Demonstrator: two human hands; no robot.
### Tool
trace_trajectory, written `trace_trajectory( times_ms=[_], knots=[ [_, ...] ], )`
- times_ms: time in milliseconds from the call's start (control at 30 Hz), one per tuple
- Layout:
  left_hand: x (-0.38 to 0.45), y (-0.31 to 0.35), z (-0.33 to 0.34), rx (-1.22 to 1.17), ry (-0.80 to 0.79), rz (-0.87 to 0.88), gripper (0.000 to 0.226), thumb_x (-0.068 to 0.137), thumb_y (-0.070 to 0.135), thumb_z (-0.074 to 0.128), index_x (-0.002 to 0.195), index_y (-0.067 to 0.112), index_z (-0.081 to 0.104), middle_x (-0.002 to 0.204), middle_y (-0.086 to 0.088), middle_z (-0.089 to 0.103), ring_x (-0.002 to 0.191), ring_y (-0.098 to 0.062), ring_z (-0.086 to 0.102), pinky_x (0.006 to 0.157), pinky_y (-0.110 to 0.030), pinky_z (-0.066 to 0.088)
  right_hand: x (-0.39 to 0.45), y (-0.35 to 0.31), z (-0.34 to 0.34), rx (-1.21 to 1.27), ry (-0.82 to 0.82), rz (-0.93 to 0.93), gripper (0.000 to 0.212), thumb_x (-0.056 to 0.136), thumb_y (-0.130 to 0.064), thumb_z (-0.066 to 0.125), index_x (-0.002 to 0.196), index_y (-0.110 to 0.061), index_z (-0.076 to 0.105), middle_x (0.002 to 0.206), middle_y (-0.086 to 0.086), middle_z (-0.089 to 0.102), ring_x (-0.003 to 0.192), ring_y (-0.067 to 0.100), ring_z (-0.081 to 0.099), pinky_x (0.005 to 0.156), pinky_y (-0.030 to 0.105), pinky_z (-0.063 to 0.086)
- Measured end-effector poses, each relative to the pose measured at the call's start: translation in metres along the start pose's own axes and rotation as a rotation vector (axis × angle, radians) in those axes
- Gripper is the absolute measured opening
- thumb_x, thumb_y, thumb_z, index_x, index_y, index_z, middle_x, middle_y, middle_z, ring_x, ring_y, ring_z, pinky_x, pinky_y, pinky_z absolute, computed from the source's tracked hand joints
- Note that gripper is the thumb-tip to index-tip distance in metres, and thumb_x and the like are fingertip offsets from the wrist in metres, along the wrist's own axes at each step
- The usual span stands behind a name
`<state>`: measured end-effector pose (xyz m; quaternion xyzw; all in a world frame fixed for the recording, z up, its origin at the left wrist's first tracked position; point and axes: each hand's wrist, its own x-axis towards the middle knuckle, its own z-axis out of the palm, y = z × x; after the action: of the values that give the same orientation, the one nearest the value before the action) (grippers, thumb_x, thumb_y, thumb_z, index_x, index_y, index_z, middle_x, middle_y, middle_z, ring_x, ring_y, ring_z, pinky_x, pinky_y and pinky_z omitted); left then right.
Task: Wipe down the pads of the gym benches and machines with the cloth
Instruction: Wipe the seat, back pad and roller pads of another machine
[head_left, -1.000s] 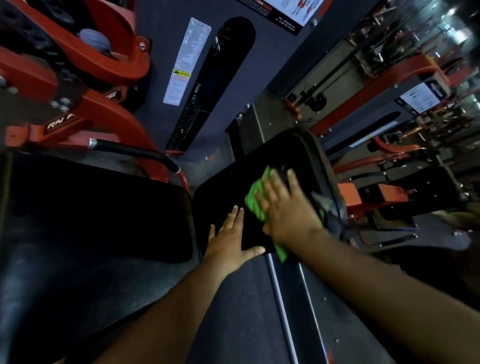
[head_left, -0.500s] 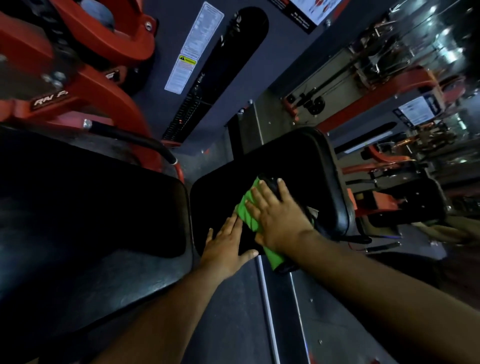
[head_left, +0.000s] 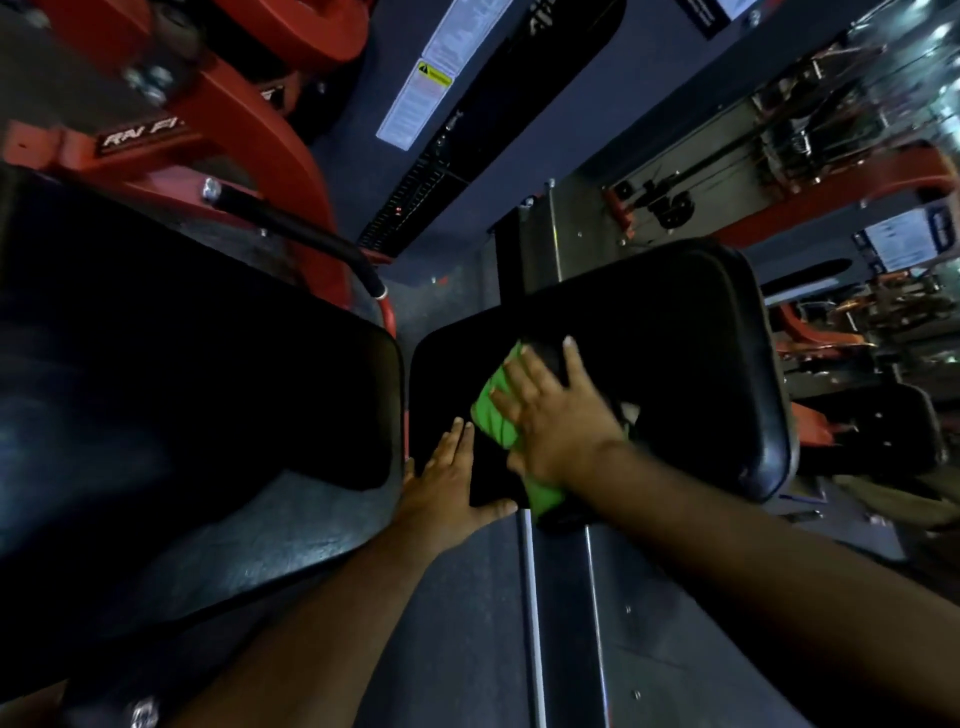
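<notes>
A black seat pad (head_left: 675, 358) lies at the centre right of the head view. A green cloth (head_left: 496, 410) is spread on its near left part. My right hand (head_left: 556, 415) lies flat on the cloth with straight fingers and presses it onto the pad. My left hand (head_left: 447, 483) rests flat on the pad's near left corner, fingers straight, just beside the cloth. A larger black back pad (head_left: 182, 374) stands to the left, apart from both hands.
A red machine frame (head_left: 249, 119) with a black handle bar (head_left: 306, 239) rises behind the left pad. A grey weight-stack housing (head_left: 519, 114) with a warning label stands ahead. More red machines (head_left: 841, 197) crowd the right. Dark floor and a metal rail (head_left: 530, 597) lie below.
My right hand has slid the cloth a little toward the pad's near left, closer to my left hand. The left hand has stayed flat on the pad corner.
</notes>
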<state>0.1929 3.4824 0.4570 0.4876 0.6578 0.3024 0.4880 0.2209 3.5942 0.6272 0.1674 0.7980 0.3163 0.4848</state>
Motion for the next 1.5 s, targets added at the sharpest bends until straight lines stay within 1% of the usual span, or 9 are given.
trace_trajectory(
  times_ms=[167,333,400,633,700,867,1100,1333,1500],
  knots=[
    [0.003,-0.019,0.006,-0.006,0.028,0.021,0.12,0.078,0.086,0.05,0.16,0.026,-0.015,0.167,0.011,-0.02,0.156,-0.011,-0.002,0.124,-0.056,0.004,0.052,0.044,-0.024,0.041,0.056,0.278,0.083,0.097,-0.066,0.03,0.163,-0.02,0.008,0.17,0.016,0.004,0.156,0.04,-0.006,0.115,0.075,-0.003],
    [0.006,-0.033,0.016,-0.008,0.006,-0.015,0.12,0.078,0.084,0.053,0.16,0.028,-0.015,0.168,0.009,-0.019,0.156,-0.015,0.001,0.123,-0.054,0.003,0.021,-0.058,0.01,0.004,-0.036,0.0,0.082,0.1,-0.061,0.029,0.163,-0.015,0.002,0.169,0.021,-0.006,0.153,0.044,-0.015,0.112,0.075,-0.009],
    [0.008,-0.044,0.022,-0.031,0.011,-0.068,0.12,0.078,0.085,0.051,0.161,0.026,-0.012,0.169,0.006,-0.016,0.157,-0.022,0.004,0.124,-0.054,0.006,0.027,-0.064,0.013,0.017,-0.045,-0.061,0.079,0.101,-0.059,0.027,0.163,-0.017,0.002,0.169,0.018,-0.007,0.154,0.04,-0.016,0.113,0.074,-0.01],
    [0.007,-0.073,0.044,0.018,0.101,-0.051,0.104,0.088,0.078,0.044,0.162,0.023,-0.003,0.17,0.004,-0.006,0.156,-0.023,0.007,0.122,-0.055,0.012,0.115,-0.03,-0.007,-0.029,0.017,0.175,0.08,0.1,-0.063,0.024,0.163,-0.017,0.004,0.17,0.018,-0.001,0.155,0.043,-0.009,0.113,0.075,0.0],
    [0.002,-0.079,0.047,0.038,0.094,-0.034,0.102,0.091,0.074,0.045,0.162,0.023,-0.006,0.17,0.004,-0.008,0.156,-0.02,0.004,0.123,-0.056,0.013,0.113,-0.054,-0.004,-0.014,0.01,0.173,0.079,0.101,-0.061,0.022,0.163,-0.015,0.003,0.169,0.021,-0.001,0.154,0.045,-0.009,0.113,0.076,0.001],
    [-0.005,-0.093,0.051,0.056,0.041,-0.079,0.103,0.089,0.075,0.047,0.162,0.022,-0.003,0.171,0.004,-0.004,0.156,-0.019,0.009,0.123,-0.057,0.014,0.09,-0.107,0.018,0.001,-0.03,-0.064,0.075,0.103,-0.058,0.023,0.163,-0.018,0.004,0.17,0.017,-0.003,0.155,0.04,-0.011,0.113,0.075,-0.003],
    [-0.004,-0.114,0.067,0.067,0.056,-0.052,0.097,0.093,0.07,0.046,0.161,0.026,-0.008,0.17,0.006,-0.006,0.157,-0.016,0.001,0.125,-0.053,0.013,0.172,-0.089,0.002,-0.005,0.025,0.161,0.07,0.105,-0.052,0.022,0.163,-0.016,0.007,0.17,0.018,0.003,0.155,0.044,-0.006,0.111,0.078,-0.002],
    [-0.025,-0.137,0.056,0.132,-0.002,-0.054,0.091,0.095,0.056,0.057,0.162,0.018,0.01,0.169,-0.004,0.016,0.154,-0.023,0.02,0.125,-0.04,0.021,0.113,-0.173,0.044,-0.047,-0.008,-0.144,0.064,0.108,-0.037,0.024,0.163,-0.01,0.004,0.17,0.018,0.001,0.155,0.044,-0.006,0.115,0.075,-0.002],
    [-0.044,-0.118,0.031,0.128,-0.008,-0.056,0.091,0.098,0.049,0.058,0.162,0.014,0.005,0.17,-0.004,0.01,0.155,-0.022,0.015,0.126,-0.033,0.013,0.042,-0.164,0.053,-0.075,0.017,-0.161,0.075,0.106,-0.041,0.036,0.162,-0.009,-0.002,0.169,0.02,-0.001,0.155,0.042,-0.002,0.117,0.07,0.011]
  ],
)
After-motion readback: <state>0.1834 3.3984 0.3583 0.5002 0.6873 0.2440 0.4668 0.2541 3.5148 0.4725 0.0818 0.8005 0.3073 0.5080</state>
